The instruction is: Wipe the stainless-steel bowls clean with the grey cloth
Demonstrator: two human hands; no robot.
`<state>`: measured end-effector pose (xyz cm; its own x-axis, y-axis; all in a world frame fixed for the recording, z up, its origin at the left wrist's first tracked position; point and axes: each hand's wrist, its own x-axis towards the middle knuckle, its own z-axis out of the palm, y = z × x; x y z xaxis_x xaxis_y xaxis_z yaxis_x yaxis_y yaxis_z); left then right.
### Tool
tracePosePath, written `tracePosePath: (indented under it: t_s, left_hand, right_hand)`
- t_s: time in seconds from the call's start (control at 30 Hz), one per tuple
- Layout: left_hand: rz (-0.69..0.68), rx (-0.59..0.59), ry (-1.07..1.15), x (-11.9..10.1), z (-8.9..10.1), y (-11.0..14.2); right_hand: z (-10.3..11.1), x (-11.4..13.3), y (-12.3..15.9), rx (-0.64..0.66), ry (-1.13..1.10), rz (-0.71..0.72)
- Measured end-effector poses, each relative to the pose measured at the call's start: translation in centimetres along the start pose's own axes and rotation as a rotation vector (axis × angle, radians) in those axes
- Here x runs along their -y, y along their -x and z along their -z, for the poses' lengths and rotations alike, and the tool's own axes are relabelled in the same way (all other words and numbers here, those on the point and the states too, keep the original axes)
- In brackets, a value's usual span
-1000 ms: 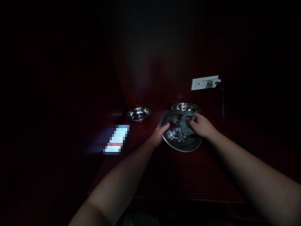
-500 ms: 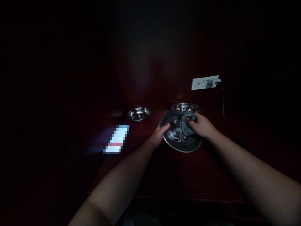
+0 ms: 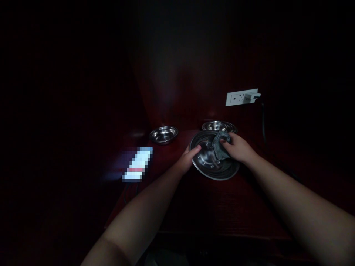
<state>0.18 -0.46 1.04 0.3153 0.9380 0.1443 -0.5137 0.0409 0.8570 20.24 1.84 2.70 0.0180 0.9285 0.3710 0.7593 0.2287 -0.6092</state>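
Observation:
A shiny metal bowl (image 3: 205, 157) is tilted toward me above the dark red table. My left hand (image 3: 187, 159) grips its left rim, the thumb lying over the inside edge and the other fingers hidden behind it. In my right hand (image 3: 239, 147) is a grey-green cloth (image 3: 221, 144), pinched and pressed against the bowl's upper right side. Some of the right fingers are out of sight behind the cloth and rim. Behind the bowl, partly covered by it, stands another metal bowl or stack of them (image 3: 219, 125).
A small metal bowl (image 3: 163, 135) sits at the back left of the table (image 3: 222, 210). In front of it is a bright, pixelated phone-like screen (image 3: 138, 164), with thin cables below. On the wall, a white socket panel (image 3: 238, 97) has a plug and a dark cord (image 3: 263, 122). The surroundings are very dark.
Very little differs. The held bowl has shifted or tilted very slightly, its lower rim a touch lower; both hands keep their grips and the cloth stays at the same spot.

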Motion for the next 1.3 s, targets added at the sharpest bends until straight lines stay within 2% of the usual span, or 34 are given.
tracePosePath:
  t_s: [1.3]
  left_hand:
    - [0.017,0.009,-0.014,0.03,-0.06,0.05]
  right_hand:
    - [0.06,-0.08,-0.07,0.015,0.004,0.01]
